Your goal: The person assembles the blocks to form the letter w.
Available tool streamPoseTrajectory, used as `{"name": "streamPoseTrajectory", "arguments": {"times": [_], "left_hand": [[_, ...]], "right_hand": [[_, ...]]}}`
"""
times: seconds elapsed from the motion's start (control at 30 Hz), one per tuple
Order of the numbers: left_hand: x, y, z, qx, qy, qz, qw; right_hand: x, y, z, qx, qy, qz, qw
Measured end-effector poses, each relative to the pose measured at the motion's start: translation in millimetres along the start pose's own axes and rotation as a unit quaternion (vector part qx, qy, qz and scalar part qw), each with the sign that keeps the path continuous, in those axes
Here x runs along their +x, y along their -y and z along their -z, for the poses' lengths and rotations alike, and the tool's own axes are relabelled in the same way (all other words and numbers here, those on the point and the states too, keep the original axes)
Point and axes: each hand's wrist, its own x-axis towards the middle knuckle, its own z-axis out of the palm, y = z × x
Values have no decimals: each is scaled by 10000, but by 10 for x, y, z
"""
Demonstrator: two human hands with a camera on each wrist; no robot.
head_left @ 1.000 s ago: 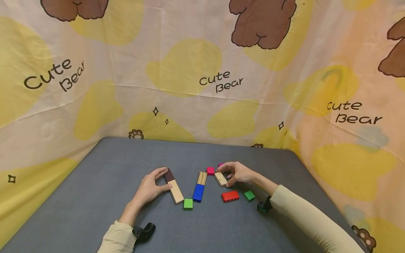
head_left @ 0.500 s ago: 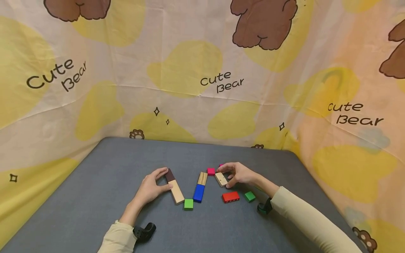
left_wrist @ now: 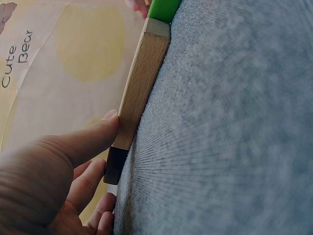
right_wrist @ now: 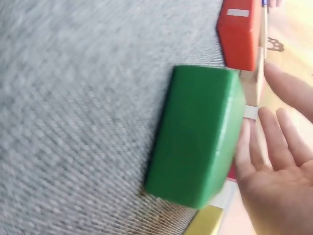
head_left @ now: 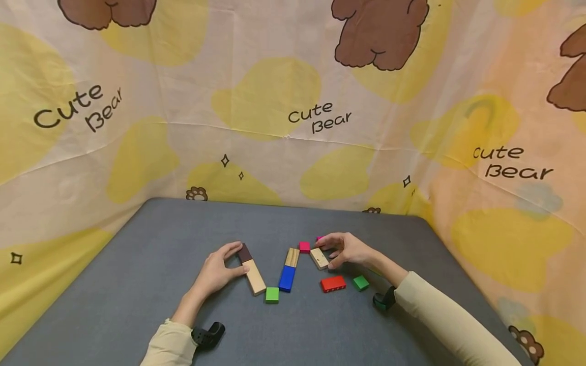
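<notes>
My left hand (head_left: 218,270) is at the far end of a zigzag row of building blocks. Its index finger touches the dark brown block (head_left: 245,252), and its thumb lies against the adjoining pale wooden block (left_wrist: 142,83). A light green block (head_left: 272,295) sits at the lower corner, beside a blue block (head_left: 287,279); a striped wooden block (head_left: 292,257) continues to a pink block (head_left: 304,247). My right hand (head_left: 348,250) pinches a speckled wooden block (head_left: 319,258) between thumb and fingers, just right of the pink one.
A red block (head_left: 333,283) and a dark green block (head_left: 360,283) lie loose near my right wrist. Behind the right fingers a magenta block (head_left: 319,238) is partly hidden. A yellow block (right_wrist: 204,223) shows in the right wrist view. Printed cloth (head_left: 256,168) stands behind the grey table (head_left: 192,223).
</notes>
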Motion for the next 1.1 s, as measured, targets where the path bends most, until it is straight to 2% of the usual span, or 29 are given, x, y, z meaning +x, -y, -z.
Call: {"name": "streamPoseTrajectory", "arguments": {"times": [0.1,0.3,0.5,0.73,1.1], "left_hand": [[-4,-2,7,21,9,-21,10000],[2,-7,18,52,-7,-38,10000],[-14,-10,12,52,3,2,10000],[-1,-18,1,2,-12,-11,10000],[14,0,-16,-45,48,27,10000]], "right_hand": [[-48,28,16,-40,-139,46,9999],[-166,142,46,252,-415,170,9987],[-266,106,63,324,-566,169,9977],[-426,119,43,314,-952,175,9948],[-668,147,-105,265,-997,256,9943]]}}
